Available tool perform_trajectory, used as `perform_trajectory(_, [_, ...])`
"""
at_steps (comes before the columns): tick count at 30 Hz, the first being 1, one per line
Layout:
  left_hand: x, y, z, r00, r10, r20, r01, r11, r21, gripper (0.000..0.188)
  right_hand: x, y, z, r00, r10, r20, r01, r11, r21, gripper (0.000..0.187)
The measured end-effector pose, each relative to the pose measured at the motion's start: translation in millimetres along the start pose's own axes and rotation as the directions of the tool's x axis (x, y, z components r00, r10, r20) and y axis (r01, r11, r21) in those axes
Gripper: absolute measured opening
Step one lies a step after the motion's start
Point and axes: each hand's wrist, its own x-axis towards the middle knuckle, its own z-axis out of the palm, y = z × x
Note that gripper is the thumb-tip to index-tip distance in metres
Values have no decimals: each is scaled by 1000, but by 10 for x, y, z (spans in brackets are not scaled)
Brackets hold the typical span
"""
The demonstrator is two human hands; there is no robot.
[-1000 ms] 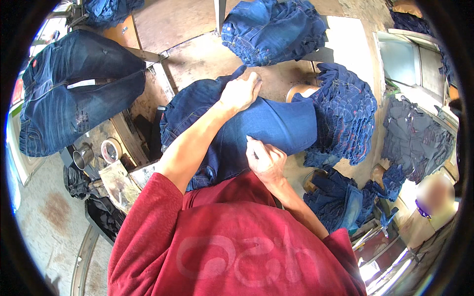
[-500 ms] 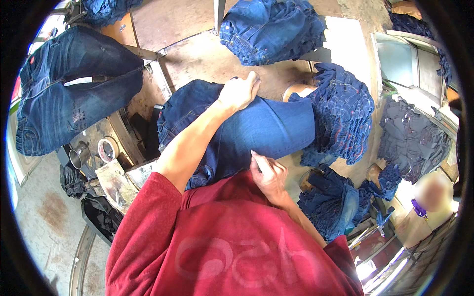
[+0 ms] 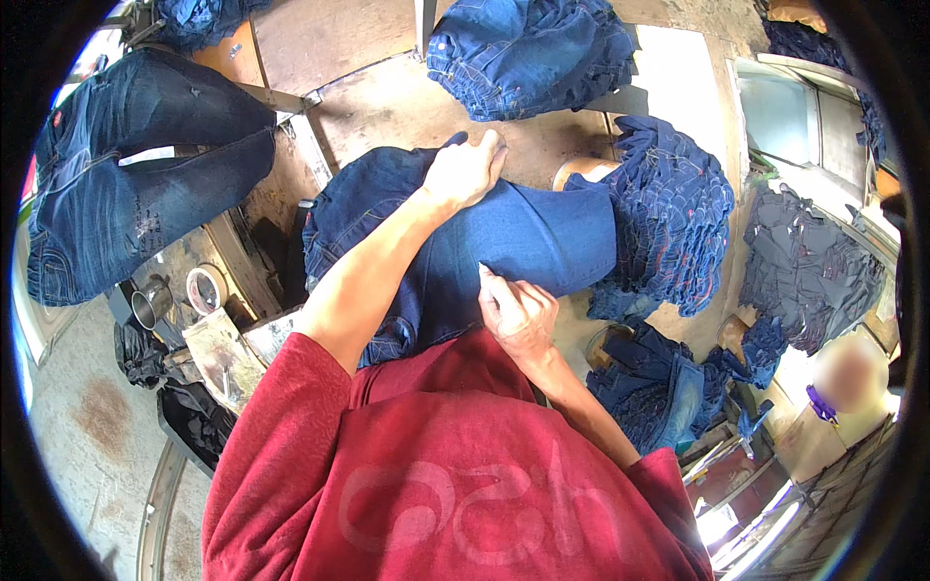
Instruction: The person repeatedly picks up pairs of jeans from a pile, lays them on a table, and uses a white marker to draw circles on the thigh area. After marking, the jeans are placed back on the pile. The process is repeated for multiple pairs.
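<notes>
A pair of dark blue jeans (image 3: 542,232) lies across in front of me, one leg pointing right and showing a paler blue patch. My left hand (image 3: 468,172) is closed in a fist at the far edge of this leg, gripping the denim. Nearer my body, my right hand (image 3: 520,315) is at the leg's near edge, its thumb laid along the fabric and its fingers curled in; they seem to grip the denim, though the fingertips are hidden. The bunched upper part of the jeans rests under my left forearm.
Stacked jeans (image 3: 673,218) hang to the right, and another bundle (image 3: 528,58) lies at the far side. Dark jeans (image 3: 145,174) are spread at left. A tape roll (image 3: 206,290) and a metal cup (image 3: 152,306) sit below them. Grey garments (image 3: 809,261) and a person (image 3: 850,376) are at right.
My right hand has shifted slightly left along the leg. My left hand has moved slightly farther away and left. The whole view has shifted a little.
</notes>
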Motion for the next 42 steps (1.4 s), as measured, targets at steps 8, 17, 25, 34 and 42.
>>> perform_trajectory(8, [21, -31, 46, 1000, -8, 22, 8, 1000, 2, 28, -120, 3, -28, 995, 92, -41, -87, 991, 104, 16])
perform_trajectory(17, [3, -27, 61, 1000, 11, -4, -11, 1000, 24, 27, -172, -6, -50, 991, 103, 81, -103, 995, -4, 20])
perform_trajectory(25, [7, -13, 31, 1000, 0, 19, 0, 1000, 17, 26, -114, 54, -14, 996, 72, 43, -73, 997, 14, 13])
perform_trajectory(34, [2, -17, 34, 1000, 18, -12, -18, 1000, -5, 27, -78, 71, -43, 998, 65, -1, -65, 996, 54, 17])
perform_trajectory(42, [7, -7, 29, 1000, -7, 3, 7, 1000, 0, 26, -113, 83, -106, 995, 92, 45, -93, 995, 31, 23])
